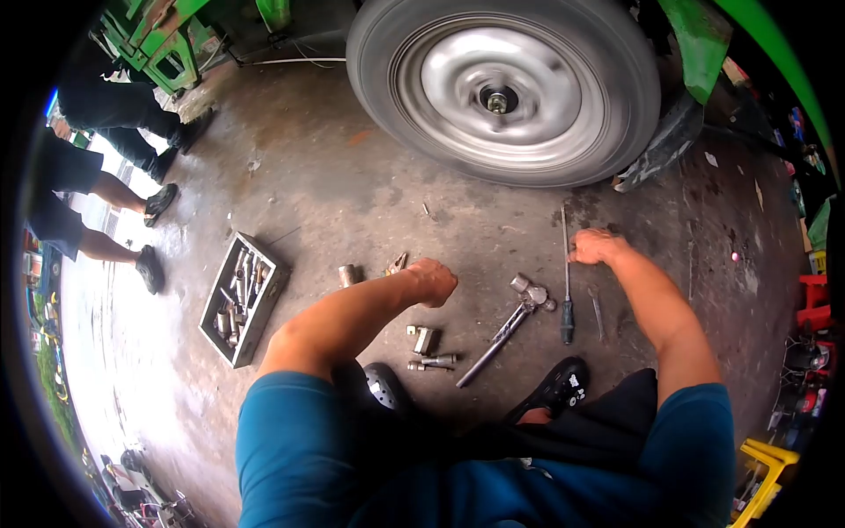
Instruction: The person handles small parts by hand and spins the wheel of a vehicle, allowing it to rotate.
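Observation:
My left hand (432,282) is closed above the floor, beside some small metal pieces (397,264) and a metal socket (349,275); what it holds, if anything, is hidden. Fingers bent together, my right hand (594,246) is at the shaft of a long screwdriver (567,321); whether it grips anything is too small to tell. Between my hands and my feet lies a hammer (502,339) with a metal handle. Left of it are a metal block (427,340) and short socket pieces (433,362). A thin tool (598,314) lies right of the screwdriver.
A wheel (502,88) on a green vehicle stands ahead, its silver disc smeared as if spinning. A metal tray (275,286) of sockets sits at the left. Two people (123,114) stand at the upper left. A yellow object (764,480) is at the lower right.

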Available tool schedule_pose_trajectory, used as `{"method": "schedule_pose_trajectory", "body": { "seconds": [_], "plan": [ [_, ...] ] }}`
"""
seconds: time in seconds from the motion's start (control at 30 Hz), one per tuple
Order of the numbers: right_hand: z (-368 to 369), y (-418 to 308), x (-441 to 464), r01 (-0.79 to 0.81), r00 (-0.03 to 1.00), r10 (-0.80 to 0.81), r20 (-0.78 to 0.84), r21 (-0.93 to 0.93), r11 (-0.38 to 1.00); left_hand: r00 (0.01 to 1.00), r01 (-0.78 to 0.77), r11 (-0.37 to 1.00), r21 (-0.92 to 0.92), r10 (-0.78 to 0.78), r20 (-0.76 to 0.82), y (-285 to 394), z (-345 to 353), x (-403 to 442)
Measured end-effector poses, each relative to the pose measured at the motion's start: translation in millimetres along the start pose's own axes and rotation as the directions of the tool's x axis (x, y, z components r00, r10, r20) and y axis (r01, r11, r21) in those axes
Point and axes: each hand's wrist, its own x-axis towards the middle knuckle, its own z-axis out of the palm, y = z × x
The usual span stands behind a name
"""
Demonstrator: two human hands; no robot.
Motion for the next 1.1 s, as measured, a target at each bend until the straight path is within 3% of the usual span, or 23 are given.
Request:
{"method": "schedule_pose_trajectory", "body": {
  "seconds": [0.17, 0.27, 0.37, 1.1],
  "plan": [
    [-6.5, -6.2, -7.3, -0.025, 0.999, 0.025, 0.022, 0.012, 1.0, 0.999, -0.013, 1.0, -0.007, 0.013, -0.033, -1.0, 2.5, 0.2],
    [-4.1, -5.4, -4.3, -0.022, 1.0, 0.022, 0.003, 0.007, 1.0, 0.999, -0.005, 1.0, 0.007, 0.004, 0.05, 0.5, -3.1, -1.8],
    [-7.9, -8.4, -9.6, -0.002, 1.0, 0.002, 0.004, 0.011, 1.0, 0.998, -0.021, 1.0, 0.003, 0.022, -0.056, -4.6, 11.4, 6.8],
    [-14.0, -15.2, -18.5, -0.065, 0.998, 0.064, 0.026, 0.019, 0.998, 0.998, -0.023, 1.0, 0.016, 0.023, -0.057, -4.1, 12.2, 6.7]
  ]
}}
